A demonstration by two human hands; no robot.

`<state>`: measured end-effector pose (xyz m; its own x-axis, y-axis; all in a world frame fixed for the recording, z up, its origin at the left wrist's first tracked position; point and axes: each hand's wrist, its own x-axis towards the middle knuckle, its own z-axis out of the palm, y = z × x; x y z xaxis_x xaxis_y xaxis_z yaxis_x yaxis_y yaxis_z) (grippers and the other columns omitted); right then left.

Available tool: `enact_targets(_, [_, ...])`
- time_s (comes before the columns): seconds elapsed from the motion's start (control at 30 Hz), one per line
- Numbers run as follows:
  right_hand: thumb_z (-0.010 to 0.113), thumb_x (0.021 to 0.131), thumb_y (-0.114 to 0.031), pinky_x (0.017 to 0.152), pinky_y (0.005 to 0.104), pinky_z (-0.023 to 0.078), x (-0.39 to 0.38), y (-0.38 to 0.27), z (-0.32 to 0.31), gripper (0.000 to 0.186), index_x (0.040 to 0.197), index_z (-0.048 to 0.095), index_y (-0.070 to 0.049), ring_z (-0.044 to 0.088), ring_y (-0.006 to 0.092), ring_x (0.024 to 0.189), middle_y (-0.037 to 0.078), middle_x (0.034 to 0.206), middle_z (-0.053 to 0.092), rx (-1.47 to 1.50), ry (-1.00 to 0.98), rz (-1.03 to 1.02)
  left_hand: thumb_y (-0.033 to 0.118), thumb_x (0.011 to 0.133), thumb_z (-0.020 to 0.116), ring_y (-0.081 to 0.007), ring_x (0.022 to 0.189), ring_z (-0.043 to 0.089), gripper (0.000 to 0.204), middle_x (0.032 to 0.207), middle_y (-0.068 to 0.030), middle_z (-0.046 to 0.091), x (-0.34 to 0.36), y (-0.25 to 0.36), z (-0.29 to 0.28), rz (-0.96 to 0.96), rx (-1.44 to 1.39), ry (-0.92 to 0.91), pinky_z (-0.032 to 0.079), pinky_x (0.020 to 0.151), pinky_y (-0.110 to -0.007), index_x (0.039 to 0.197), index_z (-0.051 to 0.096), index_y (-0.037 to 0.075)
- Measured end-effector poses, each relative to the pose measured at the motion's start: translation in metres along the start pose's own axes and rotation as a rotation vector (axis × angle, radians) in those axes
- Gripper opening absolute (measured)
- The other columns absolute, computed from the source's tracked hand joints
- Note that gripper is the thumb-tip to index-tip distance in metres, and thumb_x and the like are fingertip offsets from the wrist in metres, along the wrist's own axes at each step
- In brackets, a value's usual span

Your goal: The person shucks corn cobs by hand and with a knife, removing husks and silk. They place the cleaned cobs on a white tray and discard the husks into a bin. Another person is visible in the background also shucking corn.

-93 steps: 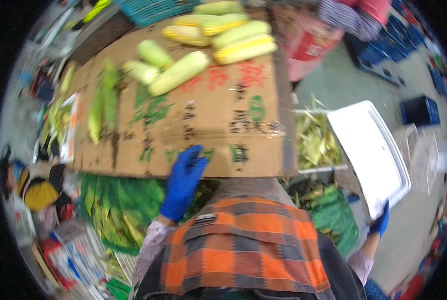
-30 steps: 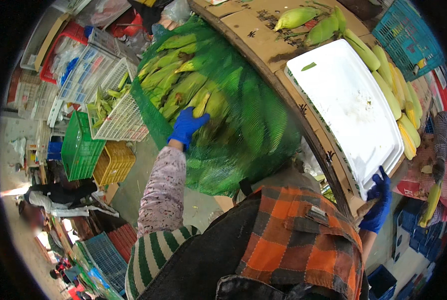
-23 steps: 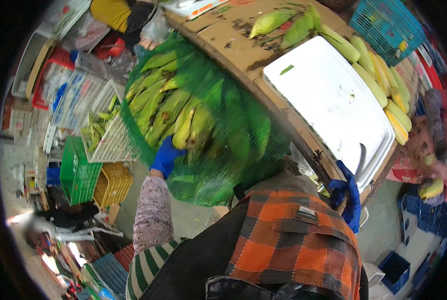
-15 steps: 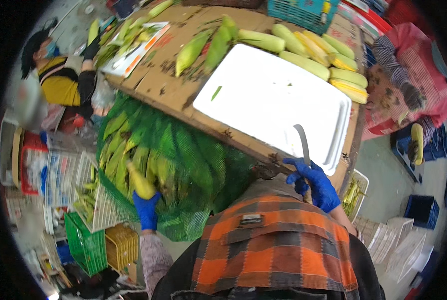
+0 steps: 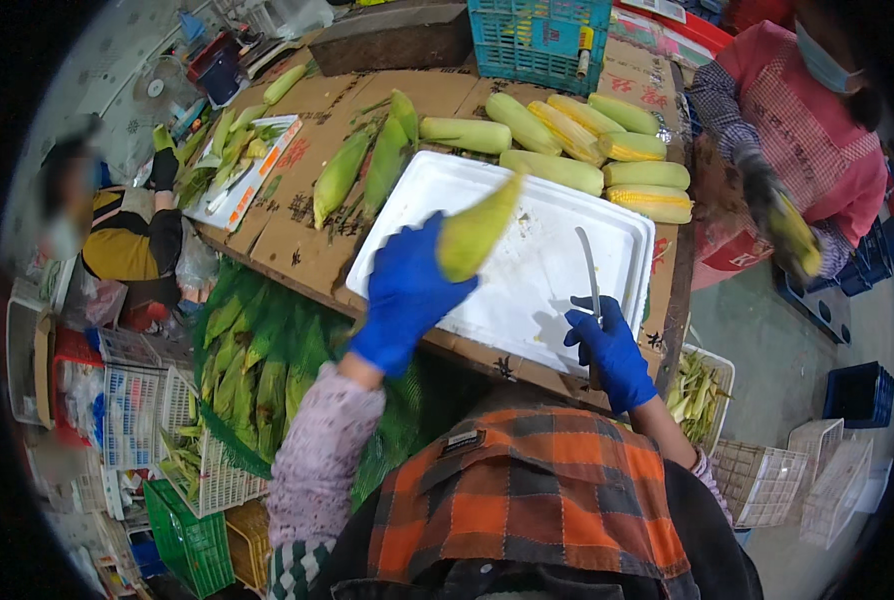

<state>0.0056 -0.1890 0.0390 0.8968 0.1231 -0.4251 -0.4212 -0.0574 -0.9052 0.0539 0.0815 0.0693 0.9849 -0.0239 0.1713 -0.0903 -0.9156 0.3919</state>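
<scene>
My left hand (image 5: 407,290), in a blue glove, is closed around the thick end of an ear of corn (image 5: 477,230) in its green husk, its tip pointing away to the upper right. Hand and ear are held over a white foam tray (image 5: 397,215) on the table. Beside the tray's near right corner, my right hand (image 5: 612,350), also gloved in blue, grips a knife (image 5: 591,262) with a thin curved blade pointing up and away. Trimmed ears of corn (image 5: 567,170), some showing yellow kernels, lie along the tray's far right side. Two husked ears (image 5: 345,178) rest at its far left.
A green mesh sack (image 5: 367,420) of unhusked corn lies left below the cardboard-covered table (image 5: 267,225). A teal crate (image 5: 537,45) stands at the back. One co-worker (image 5: 797,130) handles corn at the right, another (image 5: 132,240) at the left. A husk bin (image 5: 702,390) stands right.
My left hand has come up from the mesh sack to above the tray, bringing the ear of corn. My right hand still holds the knife near the tray's corner.
</scene>
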Motion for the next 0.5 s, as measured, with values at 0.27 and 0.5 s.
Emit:
enact_targets(0.27, [0.058,0.097,-0.027,0.062,0.0331,0.05,0.01,0.003,-0.017,0.031,0.121,0.058,-0.008,0.063,0.0186,0.065,0.012,0.077,0.065,-0.324,0.118,-0.122,0.05,0.063,0.081,-0.0373,0.096,0.062,0.08,0.106,-0.0177,0.063,0.057,0.049,0.098,0.11,0.208,-0.32,0.049,0.082,-0.048,0.125,0.054,0.007])
enact_targets(0.5, [0.052,0.098,-0.023,0.065,0.0501,0.05,0.052,0.022,-0.01,0.018,0.099,0.054,-0.005,0.063,0.0445,0.078,0.023,0.084,0.067,-0.852,0.21,-0.242,0.043,0.063,0.083,-0.0389,0.092,0.064,0.064,0.1,-0.0188,0.065,0.046,0.033,0.129,0.096,-0.009,-0.256,0.052,0.079,-0.048,0.108,0.059,0.005])
